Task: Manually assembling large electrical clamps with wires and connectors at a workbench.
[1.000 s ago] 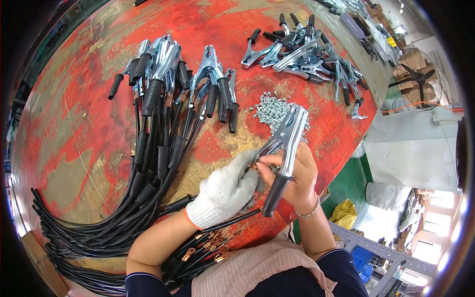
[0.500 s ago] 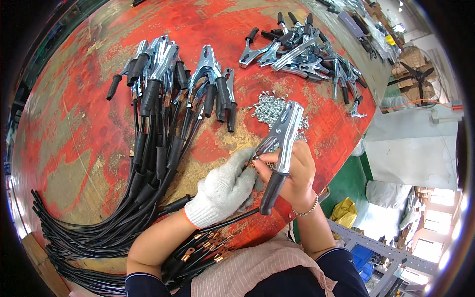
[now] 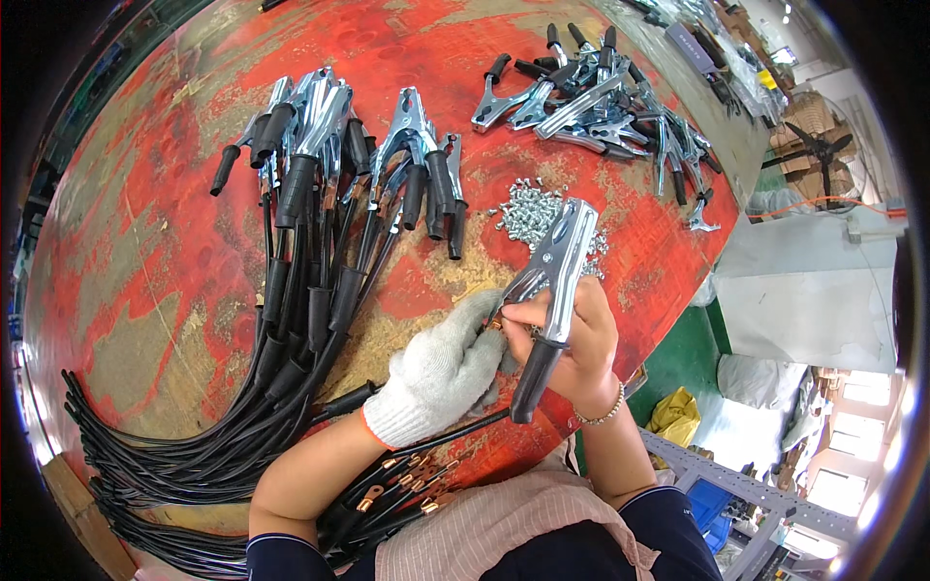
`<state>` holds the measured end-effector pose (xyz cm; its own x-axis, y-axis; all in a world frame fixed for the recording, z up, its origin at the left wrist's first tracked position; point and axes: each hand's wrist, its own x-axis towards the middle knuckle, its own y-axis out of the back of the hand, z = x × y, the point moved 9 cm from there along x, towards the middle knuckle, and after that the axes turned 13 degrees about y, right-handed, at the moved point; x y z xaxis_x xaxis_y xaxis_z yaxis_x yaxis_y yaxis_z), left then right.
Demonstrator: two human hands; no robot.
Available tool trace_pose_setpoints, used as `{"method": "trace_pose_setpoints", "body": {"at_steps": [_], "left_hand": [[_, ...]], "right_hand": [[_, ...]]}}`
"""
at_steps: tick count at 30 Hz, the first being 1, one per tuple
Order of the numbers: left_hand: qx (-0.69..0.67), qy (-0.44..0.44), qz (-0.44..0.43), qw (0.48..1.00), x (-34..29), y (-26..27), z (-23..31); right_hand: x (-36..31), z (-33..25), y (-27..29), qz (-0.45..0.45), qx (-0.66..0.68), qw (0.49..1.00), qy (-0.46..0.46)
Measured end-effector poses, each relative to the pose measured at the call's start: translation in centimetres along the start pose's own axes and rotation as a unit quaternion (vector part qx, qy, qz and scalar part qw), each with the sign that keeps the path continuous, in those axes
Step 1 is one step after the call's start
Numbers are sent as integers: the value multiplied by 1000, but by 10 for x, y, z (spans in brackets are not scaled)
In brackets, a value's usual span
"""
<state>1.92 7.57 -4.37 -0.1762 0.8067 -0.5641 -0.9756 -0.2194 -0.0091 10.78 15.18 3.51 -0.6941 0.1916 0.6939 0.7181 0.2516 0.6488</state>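
Observation:
A silver metal clamp [image 3: 573, 247] with black-sleeved handles stands between my hands, its jaws pointing away from me. My left hand [image 3: 436, 368], in a white knit glove, is closed around the clamp's other handle and the end of a black cable, largely hidden by the glove. The bare right hand [image 3: 581, 339] has thumb and forefinger pinched at a copper cable lug [image 3: 495, 323] against the clamp; whether a small screw is in the pinch cannot be seen. Just beyond the clamp lies a heap of small silver screws [image 3: 531, 211].
Finished-looking clamps on black cables [image 3: 310, 145] lie in a bundle at left. Loose clamps [image 3: 601, 107] are piled at the far right. Cables with copper lugs [image 3: 417, 479] lie by my apron. The red worn table's edge [image 3: 668, 320] runs along the right; a fan [image 3: 819, 150] stands beyond.
Hands and clamp stay almost in place, with only a slight shift. My right thumb and forefinger have moved a little at the copper lug.

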Motion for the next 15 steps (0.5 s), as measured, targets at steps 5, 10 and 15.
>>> {"method": "trace_pose_setpoints", "body": {"at_steps": [5,10,15], "left_hand": [[10,-13,25,1000,-1,4,4],[23,11,20,999,-3,4,6],[45,14,29,998,-2,5,2]], "right_hand": [[-3,3,-1,9,-2,1000,-9],[1,-2,0,8,-11,1000,13],[-5,0,-1,6,8,1000,0]]}}
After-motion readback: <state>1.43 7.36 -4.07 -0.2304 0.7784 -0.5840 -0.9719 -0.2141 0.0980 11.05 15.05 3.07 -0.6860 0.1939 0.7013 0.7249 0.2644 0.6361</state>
